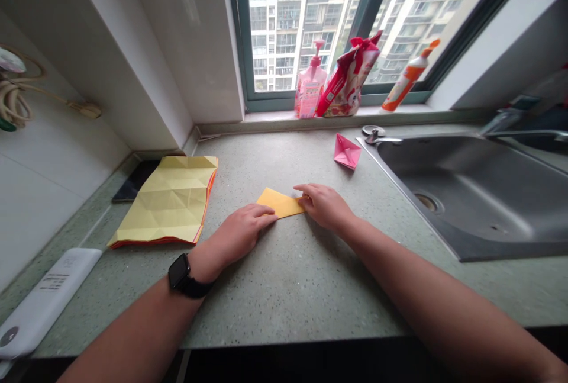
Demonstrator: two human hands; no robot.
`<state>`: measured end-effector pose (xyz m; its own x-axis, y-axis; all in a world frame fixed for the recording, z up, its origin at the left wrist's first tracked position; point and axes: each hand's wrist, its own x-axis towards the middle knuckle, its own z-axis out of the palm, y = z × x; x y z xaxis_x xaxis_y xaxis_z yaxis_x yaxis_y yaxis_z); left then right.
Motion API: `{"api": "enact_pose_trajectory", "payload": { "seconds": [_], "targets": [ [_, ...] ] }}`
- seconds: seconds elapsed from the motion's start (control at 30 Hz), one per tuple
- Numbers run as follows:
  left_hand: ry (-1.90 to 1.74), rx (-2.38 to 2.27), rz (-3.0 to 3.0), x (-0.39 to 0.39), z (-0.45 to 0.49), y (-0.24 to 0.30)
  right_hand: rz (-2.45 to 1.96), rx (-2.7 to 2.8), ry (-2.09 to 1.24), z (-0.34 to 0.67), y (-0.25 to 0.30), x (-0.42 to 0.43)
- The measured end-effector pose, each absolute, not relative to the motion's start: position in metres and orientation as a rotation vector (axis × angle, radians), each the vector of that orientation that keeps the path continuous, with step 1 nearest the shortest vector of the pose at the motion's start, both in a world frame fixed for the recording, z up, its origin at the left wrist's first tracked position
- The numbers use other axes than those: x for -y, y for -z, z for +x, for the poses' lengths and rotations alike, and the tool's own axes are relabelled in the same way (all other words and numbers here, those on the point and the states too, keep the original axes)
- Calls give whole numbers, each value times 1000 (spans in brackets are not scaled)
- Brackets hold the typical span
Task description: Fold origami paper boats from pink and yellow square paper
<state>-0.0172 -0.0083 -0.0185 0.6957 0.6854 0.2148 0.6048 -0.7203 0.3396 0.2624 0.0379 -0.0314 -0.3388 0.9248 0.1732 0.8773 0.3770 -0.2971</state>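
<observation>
Speckled counter (pixel 284 294) adjoined the sink (pixel 488 193) | folded yellow paper (pixel 282 202) lay left of sink, long axis pointing sinkward | left hand (pixel 245 227) pressed farther end, pinch unclear | right hand (pixel 327 206) pinched sinkward end

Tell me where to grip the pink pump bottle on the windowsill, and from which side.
Best gripped round its body, below the pump head, I'd say: the pink pump bottle stands upright and the body is its broadest part. Come from the front, slightly left: the window is behind, and the red bag crowds its right side.
</observation>
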Motion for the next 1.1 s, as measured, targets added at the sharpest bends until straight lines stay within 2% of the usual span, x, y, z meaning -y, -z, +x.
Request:
{"api": "enact_pose_trajectory", "payload": {
  "seconds": [0.27, 0.47, 0.8, 1.1],
  "targets": [
    [-446, -1040, 2640, 7, -20, 18, -1518, 2249, 42, 263, 15, -30],
    [-465, -1027, 2602, 7, -22, 17, -1114, 2528, -214, 248, 7, -7],
    [-425, -1046, 2594, 10, -19, 10, -1145, 2680, -304, 245, 7, -7],
    [-439, -1050, 2588, 12, -16, 10, -1190, 2735, -217, 241, 5, 2]
  ]
}}
